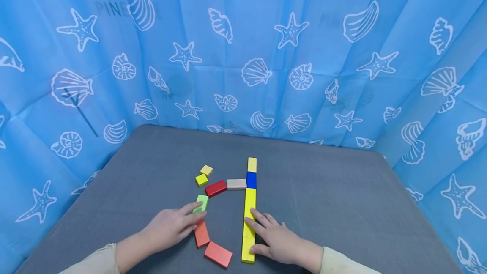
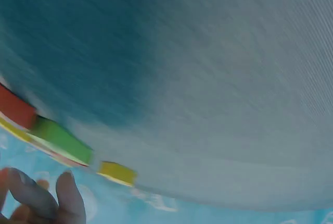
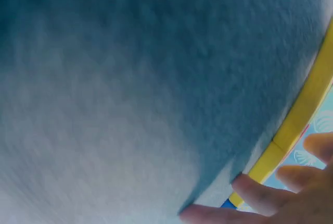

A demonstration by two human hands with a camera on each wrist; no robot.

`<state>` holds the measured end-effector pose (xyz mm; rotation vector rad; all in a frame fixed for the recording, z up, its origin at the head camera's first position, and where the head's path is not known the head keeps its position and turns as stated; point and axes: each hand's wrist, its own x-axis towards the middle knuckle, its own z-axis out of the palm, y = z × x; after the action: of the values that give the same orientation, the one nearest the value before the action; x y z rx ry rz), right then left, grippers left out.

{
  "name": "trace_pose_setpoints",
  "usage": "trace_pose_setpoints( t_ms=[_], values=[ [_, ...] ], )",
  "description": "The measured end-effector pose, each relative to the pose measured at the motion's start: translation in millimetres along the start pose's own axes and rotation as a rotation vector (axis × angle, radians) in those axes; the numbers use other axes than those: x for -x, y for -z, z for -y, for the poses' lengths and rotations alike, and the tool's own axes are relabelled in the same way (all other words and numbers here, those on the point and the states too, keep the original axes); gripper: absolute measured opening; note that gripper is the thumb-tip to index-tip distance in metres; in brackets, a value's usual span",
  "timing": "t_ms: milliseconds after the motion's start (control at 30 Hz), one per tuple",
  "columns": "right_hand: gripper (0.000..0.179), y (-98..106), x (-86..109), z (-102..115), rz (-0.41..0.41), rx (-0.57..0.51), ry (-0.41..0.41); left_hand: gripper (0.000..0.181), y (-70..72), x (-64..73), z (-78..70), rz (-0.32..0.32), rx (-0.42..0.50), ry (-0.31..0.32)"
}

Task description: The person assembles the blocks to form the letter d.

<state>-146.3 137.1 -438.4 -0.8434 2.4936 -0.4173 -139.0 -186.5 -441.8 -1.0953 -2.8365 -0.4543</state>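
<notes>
Wooden blocks lie on a dark grey table. My left hand [image 1: 165, 226] has its fingertips at a light green block [image 1: 203, 200], just above an orange-red block [image 1: 201, 235]; a salmon block [image 1: 218, 254] lies below. My right hand [image 1: 279, 240] spreads its fingers over a straight column of yellow blocks [image 1: 248, 255], touching them. Above these, in line, come a blue block [image 1: 251, 180] and a pale yellow one [image 1: 252, 164]. A whitish block [image 1: 236, 184] and a dark red block [image 1: 216, 188] reach leftward from the blue one. In the left wrist view the green block [image 2: 61, 140] appears beyond the fingers.
Two small blocks, one bright yellow [image 1: 201, 179] and one pale yellow [image 1: 206, 170], lie upper left of the dark red block. A blue curtain [image 1: 243, 54] with white shells and starfish stands around the back and sides of the grey table [image 1: 335, 198].
</notes>
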Motion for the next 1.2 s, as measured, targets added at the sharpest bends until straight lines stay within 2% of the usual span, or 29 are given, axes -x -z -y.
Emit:
trace_pose_setpoints(
  t_ms=[67,167,300,433,500,600,767,833,1033,1200],
  values=[
    [0.073,2,-1.2,-1,-0.014,0.004,0.001,0.044,1.2,-5.3,10.4,-0.031,-0.038,0.049],
    [0.073,4,-4.4,-2,-0.025,0.018,-0.006,0.048,3.0,-15.0,25.9,-0.036,-0.084,0.149],
    [0.072,5,-6.3,-3,-0.013,0.038,-0.018,0.051,2.2,-30.0,48.3,-0.015,-0.139,0.216],
    [0.071,4,-6.7,-3,-0.007,0.033,-0.017,0.050,-2.5,-41.6,69.8,0.008,-0.198,0.207],
    [0.072,3,-6.8,-3,-0.011,0.029,-0.014,0.049,-4.8,-45.3,77.9,0.022,-0.212,0.181],
    [0.072,3,-6.7,-3,-0.013,0.038,-0.019,0.047,-6.8,-49.9,86.0,0.034,-0.215,0.114],
    [0.073,2,-7.7,-2,-0.002,0.065,-0.032,0.043,-8.8,-57.3,92.4,0.003,-0.218,-0.006],
    [0.073,2,-8.1,-2,0.004,0.070,-0.034,0.042,-9.7,-59.1,93.3,0.004,-0.231,-0.013],
    [0.073,2,-7.0,-2,0.005,0.069,-0.029,0.043,-13.1,-62.9,92.8,0.034,-0.288,0.025],
    [0.073,2,-5.8,-2,-0.001,0.078,-0.029,0.039,-16.2,-64.7,90.8,0.004,-0.291,0.016]
  ],
)
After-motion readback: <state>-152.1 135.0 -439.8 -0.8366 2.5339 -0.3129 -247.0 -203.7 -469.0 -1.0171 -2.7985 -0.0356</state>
